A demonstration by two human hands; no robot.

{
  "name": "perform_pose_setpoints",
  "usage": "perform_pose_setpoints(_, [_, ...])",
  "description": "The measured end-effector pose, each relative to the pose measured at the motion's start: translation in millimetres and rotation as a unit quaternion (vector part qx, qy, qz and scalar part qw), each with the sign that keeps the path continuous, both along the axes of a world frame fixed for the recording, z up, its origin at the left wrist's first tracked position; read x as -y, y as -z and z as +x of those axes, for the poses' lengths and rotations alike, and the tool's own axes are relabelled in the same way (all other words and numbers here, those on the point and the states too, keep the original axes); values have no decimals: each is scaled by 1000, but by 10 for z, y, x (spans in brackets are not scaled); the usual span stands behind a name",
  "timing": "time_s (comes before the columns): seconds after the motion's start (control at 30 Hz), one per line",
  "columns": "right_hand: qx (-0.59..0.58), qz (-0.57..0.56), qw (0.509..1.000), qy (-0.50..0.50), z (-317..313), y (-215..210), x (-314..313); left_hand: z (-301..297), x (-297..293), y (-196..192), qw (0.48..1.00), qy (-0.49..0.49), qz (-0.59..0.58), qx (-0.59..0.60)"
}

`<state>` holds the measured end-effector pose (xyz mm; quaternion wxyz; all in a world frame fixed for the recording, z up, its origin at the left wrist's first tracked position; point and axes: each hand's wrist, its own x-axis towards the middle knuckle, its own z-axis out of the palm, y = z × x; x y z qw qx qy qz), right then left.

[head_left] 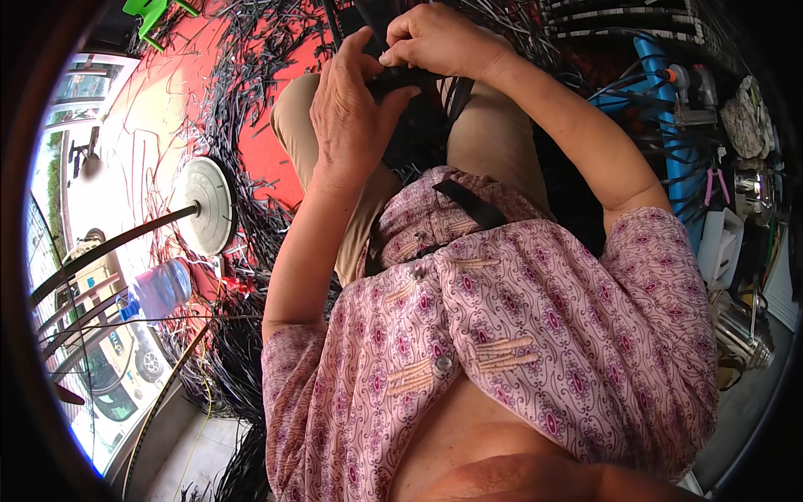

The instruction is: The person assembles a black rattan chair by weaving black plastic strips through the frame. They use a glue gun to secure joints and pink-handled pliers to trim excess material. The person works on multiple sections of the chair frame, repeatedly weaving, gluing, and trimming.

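Note:
My left hand (351, 113) and my right hand (439, 40) meet above my lap, both closed around a black strap-like piece (400, 81). The left palm wraps its lower part and the right fingers pinch it from above. More black material (418, 138) hangs between my knees in beige trousers (489, 138). Another black strip (470, 203) lies across my pink patterned shirt (535, 335).
Several black strips (251, 92) litter the red floor (268, 155) on the left. A round white fan base (207, 205) with a dark pole stands there, a plastic water bottle (163, 287) beside it. Blue pipes (669, 125), pink pliers (713, 182) and metal items crowd the right.

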<state>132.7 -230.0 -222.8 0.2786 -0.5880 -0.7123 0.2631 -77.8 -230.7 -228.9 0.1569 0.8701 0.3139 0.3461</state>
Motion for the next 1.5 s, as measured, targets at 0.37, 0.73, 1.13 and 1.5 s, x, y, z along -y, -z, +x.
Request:
perform_pose_setpoints(0.37, [169, 303, 936, 57, 32, 520, -378, 74, -48, 28, 994, 96, 51, -13])
perform_pose_setpoints(0.73, [-120, 258, 939, 193, -571, 363, 1350, 62, -386, -116, 963, 183, -128, -150])
perform_pose_setpoints(1.13, [82, 416, 900, 99, -494, 543, 1092, 100, -500, -315, 873, 213, -431, -87])
perform_pose_setpoints(1.5, [59, 281, 948, 139, -263, 118, 549, 39, -698, -149, 802, 187, -567, -28])
